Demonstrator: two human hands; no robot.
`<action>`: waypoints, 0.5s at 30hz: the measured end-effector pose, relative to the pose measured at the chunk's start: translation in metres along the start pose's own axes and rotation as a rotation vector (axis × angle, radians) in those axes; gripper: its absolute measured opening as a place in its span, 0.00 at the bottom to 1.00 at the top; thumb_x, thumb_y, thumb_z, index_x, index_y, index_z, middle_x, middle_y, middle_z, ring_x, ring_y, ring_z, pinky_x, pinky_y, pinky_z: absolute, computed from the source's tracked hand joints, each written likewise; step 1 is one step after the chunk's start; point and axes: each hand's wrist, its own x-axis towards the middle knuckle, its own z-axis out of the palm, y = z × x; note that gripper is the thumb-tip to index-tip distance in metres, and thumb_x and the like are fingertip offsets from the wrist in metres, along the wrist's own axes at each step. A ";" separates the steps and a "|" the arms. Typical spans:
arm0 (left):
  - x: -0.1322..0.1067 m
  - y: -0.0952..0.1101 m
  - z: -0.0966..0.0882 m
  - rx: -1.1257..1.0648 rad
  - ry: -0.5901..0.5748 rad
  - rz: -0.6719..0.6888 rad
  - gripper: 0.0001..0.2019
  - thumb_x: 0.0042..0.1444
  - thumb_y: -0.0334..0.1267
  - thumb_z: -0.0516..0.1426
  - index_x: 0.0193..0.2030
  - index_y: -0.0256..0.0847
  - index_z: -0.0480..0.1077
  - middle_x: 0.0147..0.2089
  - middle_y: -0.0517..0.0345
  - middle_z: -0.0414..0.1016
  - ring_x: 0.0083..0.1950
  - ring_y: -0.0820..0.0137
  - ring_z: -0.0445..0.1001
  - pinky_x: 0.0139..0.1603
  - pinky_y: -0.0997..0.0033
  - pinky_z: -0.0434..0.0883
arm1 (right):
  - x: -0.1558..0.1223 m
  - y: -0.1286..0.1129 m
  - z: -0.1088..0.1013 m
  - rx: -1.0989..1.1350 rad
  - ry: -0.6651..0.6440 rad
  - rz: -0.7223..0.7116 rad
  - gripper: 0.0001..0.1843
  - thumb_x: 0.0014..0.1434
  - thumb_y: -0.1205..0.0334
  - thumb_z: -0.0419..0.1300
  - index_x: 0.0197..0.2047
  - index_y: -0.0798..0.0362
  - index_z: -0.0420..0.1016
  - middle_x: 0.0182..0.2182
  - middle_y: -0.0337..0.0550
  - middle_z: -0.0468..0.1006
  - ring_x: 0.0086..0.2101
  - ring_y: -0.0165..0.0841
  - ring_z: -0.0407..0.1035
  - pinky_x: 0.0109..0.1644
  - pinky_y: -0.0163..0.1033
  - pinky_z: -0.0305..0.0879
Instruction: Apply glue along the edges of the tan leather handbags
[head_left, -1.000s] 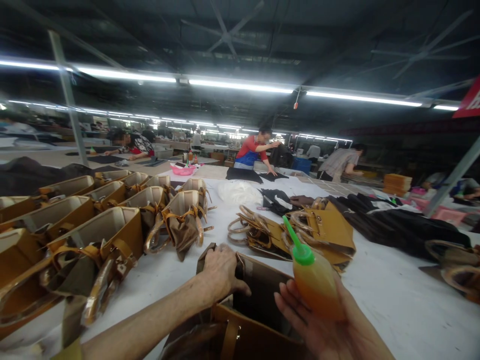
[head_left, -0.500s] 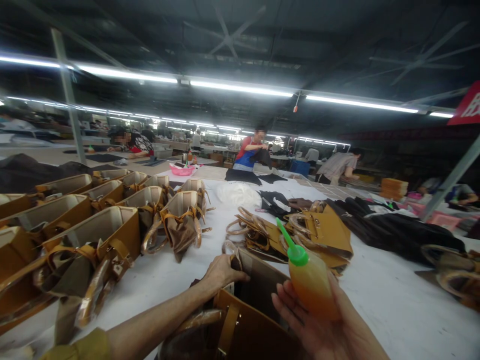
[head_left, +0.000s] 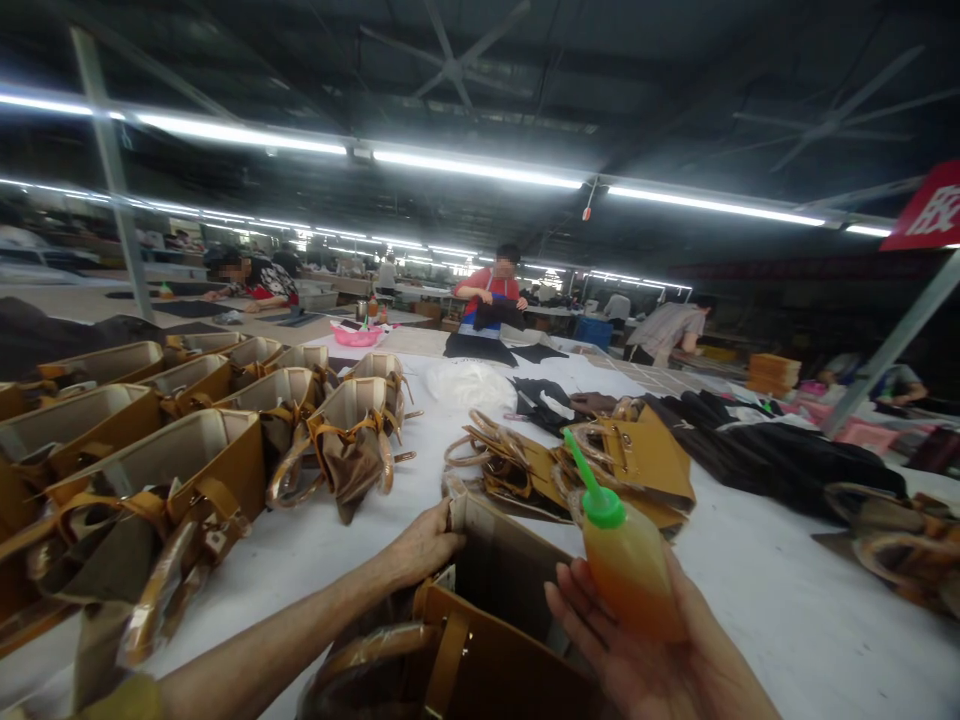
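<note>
My left hand (head_left: 421,545) grips the far rim of an open tan leather handbag (head_left: 495,640) that stands right in front of me on the white table (head_left: 780,610). Its fingers are curled over the edge. My right hand (head_left: 660,655) is closed around a soft squeeze bottle (head_left: 626,565) of orange liquid. The bottle has a green cap and a long green nozzle pointing up and to the left. It hovers just right of the bag's opening.
Rows of open tan handbags (head_left: 172,460) stand at the left. A heap of flat tan bags (head_left: 577,460) lies behind the bottle, with dark cloth (head_left: 765,450) to the right. Other people work at far tables, one in a red top (head_left: 491,300).
My left hand has slid along the bag's rim and pulled it a little to the left. The bottle has stayed almost still in my right hand. The view has shifted slightly.
</note>
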 end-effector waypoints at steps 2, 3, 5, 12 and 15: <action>0.000 0.002 0.002 -0.095 -0.013 0.025 0.20 0.42 0.31 0.53 0.46 0.35 0.66 0.41 0.55 0.72 0.47 0.61 0.68 0.49 0.64 0.65 | 0.000 -0.001 -0.001 0.028 -0.003 0.010 0.22 0.57 0.50 0.57 0.34 0.65 0.74 0.28 0.58 0.78 0.37 0.43 0.73 0.46 0.50 0.69; -0.001 0.003 0.004 -0.138 -0.019 0.034 0.19 0.43 0.32 0.54 0.44 0.34 0.66 0.40 0.54 0.73 0.45 0.61 0.69 0.49 0.64 0.65 | 0.001 -0.001 -0.002 0.040 -0.006 0.014 0.22 0.57 0.50 0.57 0.34 0.65 0.74 0.28 0.58 0.78 0.37 0.43 0.73 0.46 0.49 0.69; -0.002 0.005 0.005 -0.215 -0.014 0.045 0.16 0.43 0.36 0.54 0.41 0.33 0.67 0.37 0.54 0.73 0.43 0.62 0.70 0.48 0.64 0.66 | 0.001 -0.001 -0.003 0.048 -0.008 0.010 0.20 0.57 0.51 0.57 0.34 0.64 0.74 0.28 0.57 0.78 0.37 0.43 0.73 0.47 0.49 0.68; -0.010 0.032 -0.005 -0.309 0.096 0.068 0.13 0.45 0.41 0.56 0.37 0.37 0.63 0.32 0.58 0.69 0.34 0.67 0.69 0.37 0.70 0.65 | -0.004 -0.006 -0.014 0.138 -0.016 0.077 0.20 0.56 0.51 0.58 0.33 0.64 0.75 0.29 0.58 0.78 0.37 0.43 0.72 0.50 0.51 0.65; -0.011 0.058 -0.014 -0.269 0.087 0.107 0.13 0.46 0.39 0.57 0.38 0.37 0.63 0.31 0.60 0.68 0.32 0.70 0.66 0.35 0.73 0.63 | -0.013 -0.010 -0.017 0.186 -0.019 0.113 0.22 0.54 0.49 0.60 0.32 0.64 0.76 0.29 0.59 0.78 0.37 0.45 0.72 0.48 0.53 0.66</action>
